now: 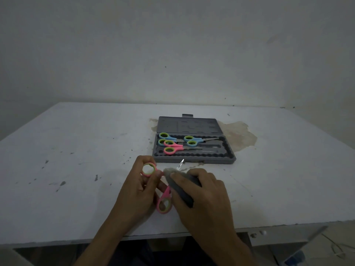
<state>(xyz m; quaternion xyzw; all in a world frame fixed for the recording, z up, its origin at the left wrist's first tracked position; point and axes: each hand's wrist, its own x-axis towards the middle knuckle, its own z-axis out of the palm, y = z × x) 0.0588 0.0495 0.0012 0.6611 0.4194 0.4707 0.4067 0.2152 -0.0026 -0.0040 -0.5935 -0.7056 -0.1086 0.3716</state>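
Pink scissors pinched in left hand, blade pointing away toward case; right hand grips grey block across it

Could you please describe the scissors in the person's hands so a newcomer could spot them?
On the white table, before the open grey case, the left hand holds pink scissors. Unlike the pairs in the case, these are outside it, handles spread open.
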